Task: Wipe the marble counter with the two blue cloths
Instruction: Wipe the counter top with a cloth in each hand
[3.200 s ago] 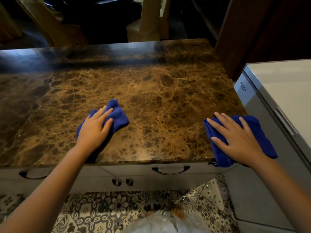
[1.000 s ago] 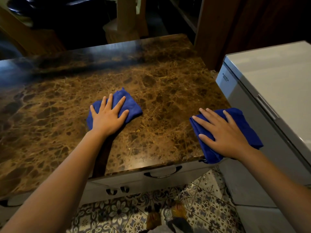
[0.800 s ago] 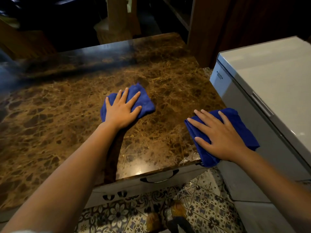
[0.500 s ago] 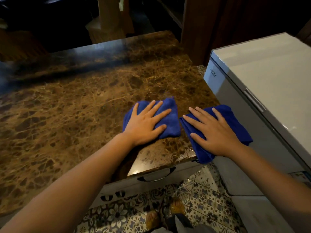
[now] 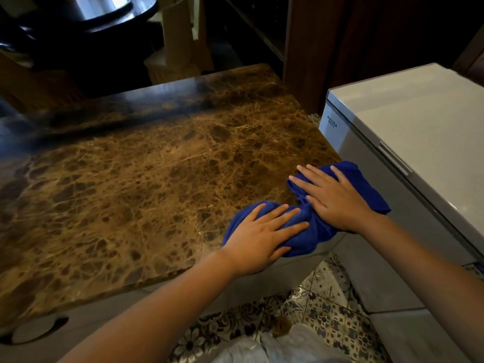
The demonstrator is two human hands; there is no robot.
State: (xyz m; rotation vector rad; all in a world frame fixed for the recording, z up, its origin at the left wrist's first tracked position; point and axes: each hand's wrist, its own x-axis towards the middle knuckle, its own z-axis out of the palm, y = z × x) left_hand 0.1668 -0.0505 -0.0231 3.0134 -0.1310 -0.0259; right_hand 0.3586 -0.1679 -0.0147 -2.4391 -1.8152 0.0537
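The brown veined marble counter (image 5: 146, 184) fills the left and middle of the head view. At its near right corner lie two blue cloths, touching each other. My left hand (image 5: 259, 237) presses flat on the left blue cloth (image 5: 303, 239), which bunches over the counter's front edge. My right hand (image 5: 332, 197) presses flat, fingers spread, on the right blue cloth (image 5: 366, 187), which hangs past the counter's right edge.
A white chest freezer (image 5: 408, 132) stands close against the counter's right side. White drawers with dark handles (image 5: 39, 334) sit below the counter. Patterned floor tiles (image 5: 322, 297) lie below. Dark furniture (image 5: 86, 24) stands beyond the far edge.
My left hand has slid its cloth rightward across the counter until it meets the right cloth at the corner. My right hand has barely moved. The view has shifted to the right.
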